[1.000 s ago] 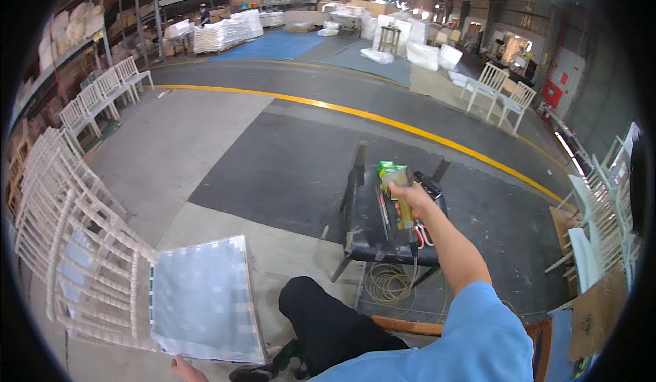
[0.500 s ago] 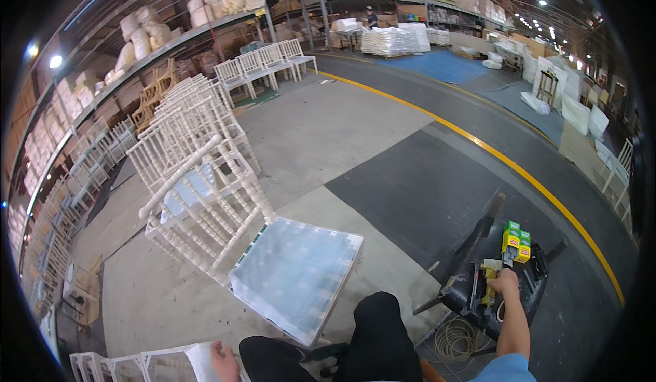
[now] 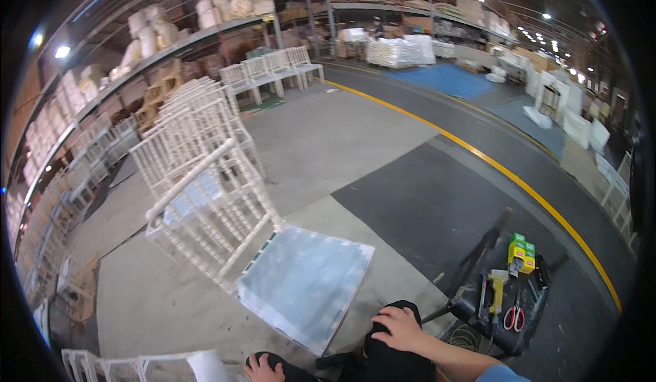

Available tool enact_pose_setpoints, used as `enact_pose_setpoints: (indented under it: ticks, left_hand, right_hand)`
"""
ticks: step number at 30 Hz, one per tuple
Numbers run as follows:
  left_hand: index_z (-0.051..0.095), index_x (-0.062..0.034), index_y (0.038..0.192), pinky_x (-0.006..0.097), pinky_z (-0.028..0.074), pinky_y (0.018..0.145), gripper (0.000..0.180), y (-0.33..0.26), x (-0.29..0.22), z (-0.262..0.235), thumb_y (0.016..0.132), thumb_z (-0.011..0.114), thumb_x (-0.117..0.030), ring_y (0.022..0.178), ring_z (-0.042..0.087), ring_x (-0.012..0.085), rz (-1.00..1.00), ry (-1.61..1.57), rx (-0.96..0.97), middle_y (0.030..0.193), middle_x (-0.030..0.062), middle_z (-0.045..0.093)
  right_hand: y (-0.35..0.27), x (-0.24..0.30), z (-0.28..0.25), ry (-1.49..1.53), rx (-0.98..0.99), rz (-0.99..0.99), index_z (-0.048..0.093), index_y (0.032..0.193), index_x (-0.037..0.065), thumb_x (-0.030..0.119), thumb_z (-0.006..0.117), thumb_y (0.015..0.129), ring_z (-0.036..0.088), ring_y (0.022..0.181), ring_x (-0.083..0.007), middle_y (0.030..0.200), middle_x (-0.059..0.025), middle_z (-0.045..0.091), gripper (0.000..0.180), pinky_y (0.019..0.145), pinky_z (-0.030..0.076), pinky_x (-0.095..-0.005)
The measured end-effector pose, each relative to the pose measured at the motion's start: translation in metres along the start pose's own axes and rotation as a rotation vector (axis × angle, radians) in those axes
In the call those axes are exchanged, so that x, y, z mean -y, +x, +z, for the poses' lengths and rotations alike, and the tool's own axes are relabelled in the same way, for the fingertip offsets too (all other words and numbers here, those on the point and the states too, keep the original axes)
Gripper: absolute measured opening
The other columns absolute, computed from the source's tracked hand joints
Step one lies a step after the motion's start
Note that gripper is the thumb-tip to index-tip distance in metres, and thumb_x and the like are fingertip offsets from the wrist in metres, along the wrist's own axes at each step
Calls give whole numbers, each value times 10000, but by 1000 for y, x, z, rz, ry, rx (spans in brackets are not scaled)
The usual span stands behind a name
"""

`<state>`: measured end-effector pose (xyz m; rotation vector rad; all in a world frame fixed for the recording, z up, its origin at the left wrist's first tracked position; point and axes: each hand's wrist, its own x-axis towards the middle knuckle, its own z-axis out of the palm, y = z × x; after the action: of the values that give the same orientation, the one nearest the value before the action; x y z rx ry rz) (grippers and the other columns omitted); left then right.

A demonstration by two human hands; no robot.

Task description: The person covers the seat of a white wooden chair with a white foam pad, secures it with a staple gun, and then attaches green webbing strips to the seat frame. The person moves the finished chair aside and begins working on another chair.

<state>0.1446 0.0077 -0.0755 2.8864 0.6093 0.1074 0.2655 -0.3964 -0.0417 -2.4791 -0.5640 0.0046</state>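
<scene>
My right hand (image 3: pixel 398 328) lies flat on my right knee, fingers spread and holding nothing. On my left knee, at the lower edge, rests my left hand (image 3: pixel 265 369), also with its fingers apart. In front of me stands a white chair with a spindled back (image 3: pixel 217 228) and a pale blue seat (image 3: pixel 306 283). To my right is a low black stand (image 3: pixel 471 298). It carries a yellow tool (image 3: pixel 497 296) that looks like a staple gun, red-handled scissors (image 3: pixel 514 318), and green and yellow boxes (image 3: pixel 522 253).
White chair frames (image 3: pixel 181 132) stand in a row behind the chair. Another white piece of furniture (image 3: pixel 137 368) is at lower left. A coiled hose (image 3: pixel 467 339) lies by the stand. A yellow floor line (image 3: pixel 509 165) runs along the right. Racks with wrapped bundles (image 3: pixel 157 37) line the back.
My right hand has left the yellow tool on the stand and moved left onto my right knee. My left hand has shifted right, from beside the white furniture onto my left knee.
</scene>
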Motion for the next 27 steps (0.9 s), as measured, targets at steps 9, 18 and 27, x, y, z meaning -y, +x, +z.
enact_pose_setpoints:
  ticks: [9,18,27]
  left_hand:
    - [718,-94,1319,608,402,1172,449,18,2,-3,938,739,-330,1404,491,474,-44,-79,-58,1505,229,581]
    - [536,-127,1569,551,422,1182,714,129,5,-13,1020,563,-584,1413,551,416,-169,-7,567,1519,200,607]
    - [369,-155,1689,511,286,1304,723,338,91,-222,1062,551,-466,1597,328,352,-842,-1278,92,1724,198,353]
  right_hand:
    - [65,12,45,-281,328,-15,771,1189,169,490,666,1013,497,1445,-290,1272,-46,693,381,1202,309,-676]
    - [126,20,26,-166,556,148,737,1093,144,402,665,994,565,1321,-285,1153,-50,713,286,1157,371,-588]
    - [103,95,-36,167,522,678,744,1336,146,422,695,934,666,1260,-419,1316,-229,721,490,1048,538,-545]
